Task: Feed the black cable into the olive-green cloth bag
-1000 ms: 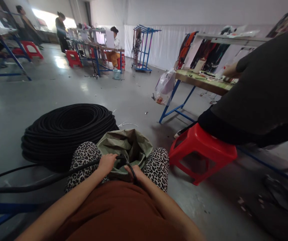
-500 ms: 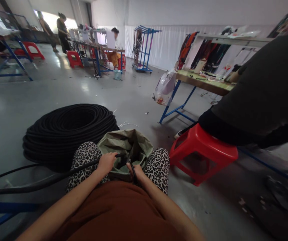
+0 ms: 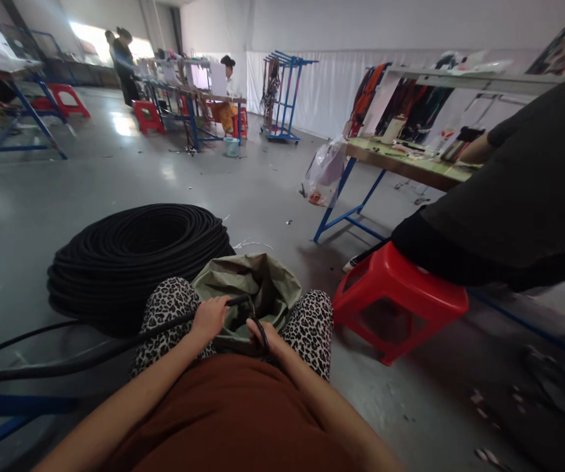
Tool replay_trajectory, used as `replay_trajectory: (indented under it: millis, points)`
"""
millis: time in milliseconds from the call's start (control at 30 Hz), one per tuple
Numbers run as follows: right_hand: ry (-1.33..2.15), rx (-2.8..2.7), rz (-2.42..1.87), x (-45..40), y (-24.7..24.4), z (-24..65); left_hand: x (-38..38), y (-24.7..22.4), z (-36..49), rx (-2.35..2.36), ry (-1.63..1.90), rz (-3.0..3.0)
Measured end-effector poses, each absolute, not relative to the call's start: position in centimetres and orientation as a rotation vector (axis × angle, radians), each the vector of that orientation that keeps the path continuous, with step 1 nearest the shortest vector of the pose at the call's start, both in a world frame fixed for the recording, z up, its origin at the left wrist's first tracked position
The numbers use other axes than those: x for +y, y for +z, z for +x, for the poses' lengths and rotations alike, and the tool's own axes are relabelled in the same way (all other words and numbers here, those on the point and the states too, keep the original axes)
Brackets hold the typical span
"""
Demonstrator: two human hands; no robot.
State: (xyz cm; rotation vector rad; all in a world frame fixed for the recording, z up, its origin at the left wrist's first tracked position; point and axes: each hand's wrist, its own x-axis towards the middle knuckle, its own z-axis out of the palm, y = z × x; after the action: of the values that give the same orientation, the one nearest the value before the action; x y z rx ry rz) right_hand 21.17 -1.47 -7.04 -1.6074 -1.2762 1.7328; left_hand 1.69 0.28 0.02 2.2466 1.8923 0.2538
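Note:
My left hand is closed round a thick black cord, whose end sticks out to the right over an open green-grey sack between my knees. In my right hand are dark scissors, held by the handles, with the blades pointing up toward the cord's end. Blades and cord end meet or nearly meet; contact is hard to make out. A big coil of black cord lies on the floor to the left, partly behind my left knee.
At the right a person in dark clothes sits on a red stool by a worktable. A plastic bag hangs from its corner. Blue metal bars are at lower left.
The cord's end reaches slightly farther right, to the scissor blades. At the worktable, the seated person's arm has shifted. In the background, one standing person has moved behind another.

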Motion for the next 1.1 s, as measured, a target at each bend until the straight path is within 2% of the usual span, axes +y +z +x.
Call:
replay_trajectory:
  millis: [1100]
  points:
    - [1.719, -1.362, -1.661, -1.47, -6.33, 21.05, -0.29, 0.50, 2.52, 1.837, 0.107, 2.270]
